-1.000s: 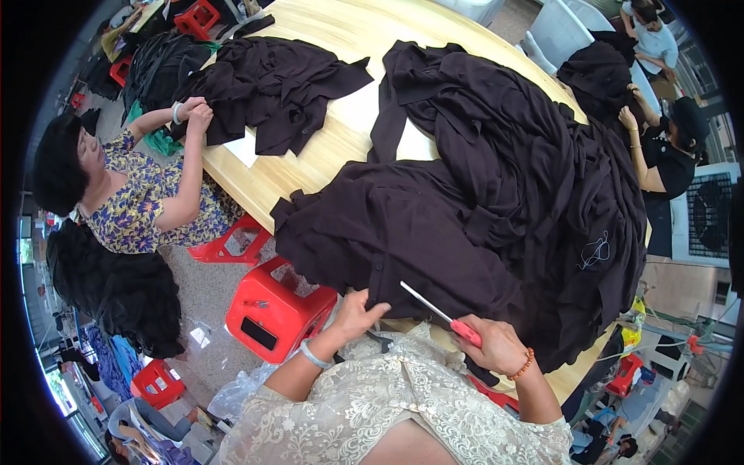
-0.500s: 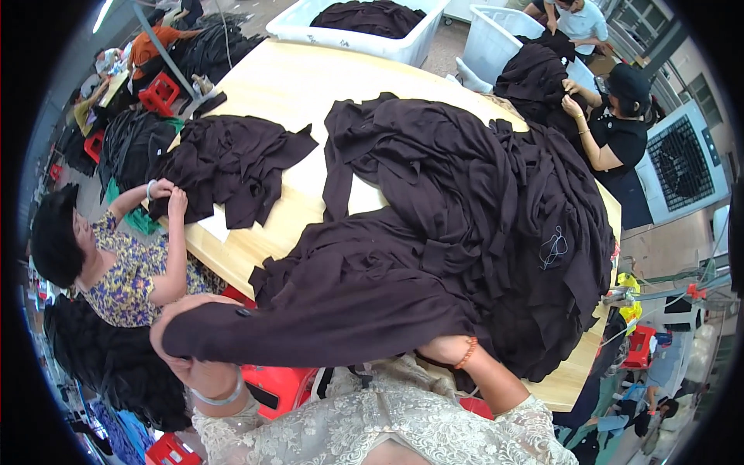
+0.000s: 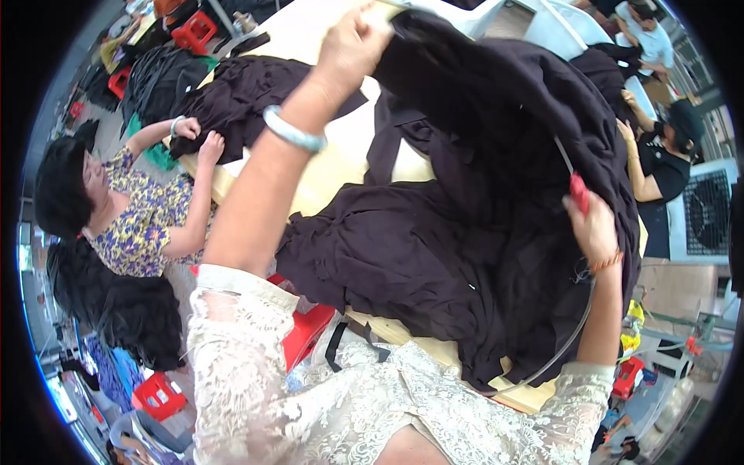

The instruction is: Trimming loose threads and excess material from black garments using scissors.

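My left hand (image 3: pixel 353 50) is raised at the top middle, closed on the edge of a dark garment (image 3: pixel 504 93) that hangs in a wide arch to the right. In my right hand (image 3: pixel 595 232) is a red air blow gun (image 3: pixel 579 190) with a thin metal nozzle pointing up against the cloth. A clear hose (image 3: pixel 573 337) trails from below that hand to the table edge. Under the lifted garment lies a big pile of dark garments (image 3: pixel 380 256) on the pale wooden table (image 3: pixel 329 182). The raised cloth covers much of the pile.
At the left, a person in a flowered top (image 3: pixel 147 209) handles a second dark pile (image 3: pixel 248 97). Another person in black (image 3: pixel 666 159) works at the right. White bins (image 3: pixel 570 31) stand beyond the table. Red stools (image 3: pixel 159 395) are on the floor.
My left hand has swung up and away, lifting the garment high from its stretched position low in front. My right hand has moved right and up, now with the air blow gun in it.
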A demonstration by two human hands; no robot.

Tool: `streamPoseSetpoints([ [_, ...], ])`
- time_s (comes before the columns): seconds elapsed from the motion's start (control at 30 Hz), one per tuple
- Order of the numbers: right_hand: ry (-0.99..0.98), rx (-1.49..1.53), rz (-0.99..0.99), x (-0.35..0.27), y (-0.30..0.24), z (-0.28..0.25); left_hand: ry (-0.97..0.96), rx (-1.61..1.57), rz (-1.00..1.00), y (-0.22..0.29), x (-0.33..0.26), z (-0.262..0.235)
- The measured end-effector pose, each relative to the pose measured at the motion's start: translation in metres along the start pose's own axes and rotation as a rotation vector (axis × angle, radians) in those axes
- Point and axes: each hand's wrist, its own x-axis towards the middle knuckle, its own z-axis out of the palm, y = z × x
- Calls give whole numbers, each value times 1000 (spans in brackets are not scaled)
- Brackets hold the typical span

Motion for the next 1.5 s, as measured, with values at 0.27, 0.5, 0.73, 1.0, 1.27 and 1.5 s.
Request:
streamPoseSetpoints([
  [0.27, -406, 312, 469, -127, -37, 98, -284, 335, -670, -45, -280, -94],
  [0.5, -321, 265, 46, -149, -88, 126, 82, 128, -937, -38, -376, -76],
  [0.73, -397, 419, 35, -149, -108, 124, -179, -89, -886, 15, -358, -73],
  [1.0, -443, 334, -129, -168, -124, 128, 192, 462, -502, -7, -334, -43],
  [1.27, -544, 355, -170, -169, -126, 124, 156, -938, -1321, -25, -335, -54],
  [1.5, -594, 305, -163, -171, -123, 119, 177, -1423, -1354, -17, -370, -31],
])
